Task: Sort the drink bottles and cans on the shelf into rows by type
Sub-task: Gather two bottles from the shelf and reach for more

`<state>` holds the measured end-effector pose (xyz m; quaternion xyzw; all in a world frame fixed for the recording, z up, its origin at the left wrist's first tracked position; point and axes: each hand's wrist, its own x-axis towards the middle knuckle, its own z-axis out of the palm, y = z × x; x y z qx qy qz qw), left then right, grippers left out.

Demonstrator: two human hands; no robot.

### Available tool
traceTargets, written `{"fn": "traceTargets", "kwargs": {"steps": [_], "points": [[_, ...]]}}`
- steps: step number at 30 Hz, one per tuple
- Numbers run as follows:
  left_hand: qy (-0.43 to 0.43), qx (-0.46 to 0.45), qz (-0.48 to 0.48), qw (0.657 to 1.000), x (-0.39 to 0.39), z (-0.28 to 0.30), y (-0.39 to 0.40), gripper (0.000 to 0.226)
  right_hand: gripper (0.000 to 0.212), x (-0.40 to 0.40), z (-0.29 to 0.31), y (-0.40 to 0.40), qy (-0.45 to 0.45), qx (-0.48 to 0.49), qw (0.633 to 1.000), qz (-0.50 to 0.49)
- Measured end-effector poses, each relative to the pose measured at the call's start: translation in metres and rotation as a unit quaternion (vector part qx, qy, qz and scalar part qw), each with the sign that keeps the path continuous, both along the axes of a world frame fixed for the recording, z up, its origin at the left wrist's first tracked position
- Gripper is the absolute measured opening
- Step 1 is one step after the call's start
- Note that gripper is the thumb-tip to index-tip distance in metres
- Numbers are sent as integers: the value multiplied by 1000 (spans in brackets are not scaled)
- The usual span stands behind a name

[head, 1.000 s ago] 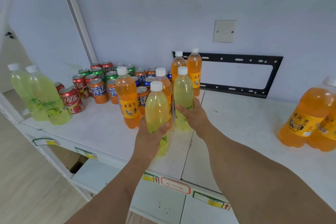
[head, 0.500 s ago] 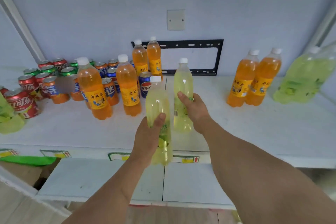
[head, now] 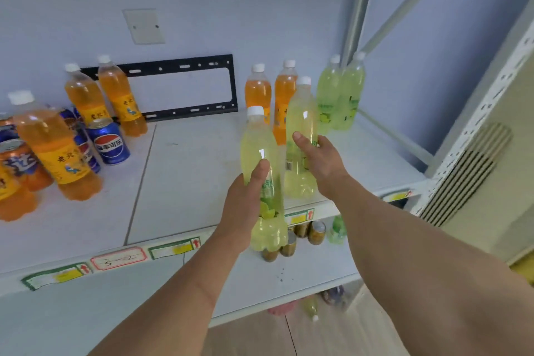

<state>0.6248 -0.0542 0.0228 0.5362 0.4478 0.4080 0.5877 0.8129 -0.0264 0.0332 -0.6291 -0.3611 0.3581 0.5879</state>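
Observation:
My left hand (head: 245, 205) grips a pale yellow-green bottle (head: 261, 153) with a white cap, held in the air over the shelf's front edge. My right hand (head: 318, 162) holds a second yellow-green bottle (head: 300, 124) a little farther back, above the white shelf (head: 187, 176). Behind them stand two orange bottles (head: 258, 92) and, at the back right corner, two green bottles (head: 341, 95). On the left are more orange bottles (head: 52, 147), a blue cola can (head: 108, 144) and orange cans (head: 17, 162).
A black wall bracket (head: 185, 66) and a blank wall plate (head: 144, 26) are on the back wall. A grey shelf post (head: 358, 9) rises at the right. Jars and a small green bottle (head: 336, 230) sit on the lower shelf. A vented panel (head: 465, 173) is at the right.
Both hands have carried their yellow-green bottles to the right along the shelf. The view has swung right, so the cans slid off to the left and the green bottles at the right corner came closer.

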Motion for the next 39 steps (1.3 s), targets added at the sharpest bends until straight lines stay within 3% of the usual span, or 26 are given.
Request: {"fn": "traceTargets", "kwargs": {"steps": [4,10,18,22,29,39], "points": [[-9,-4,7,1000,75,4,-7,57,38,79,2,-11,-6,-7,1000,5],[-18,-35,31,999,164,5,-12,75,76,170,0,-11,-1,-30,999,34],[20,-33,64,997,214,8,13,55,60,225,-5,21,10,-10,998,55],[12,-45,58,997,225,7,34,73,54,241,-5,39,-11,-8,998,65],[18,-30,74,997,244,10,55,79,49,258,-8,58,-27,28,996,81],[-7,-20,102,995,253,-4,69,80,58,269,-24,71,-59,47,990,121]]}}
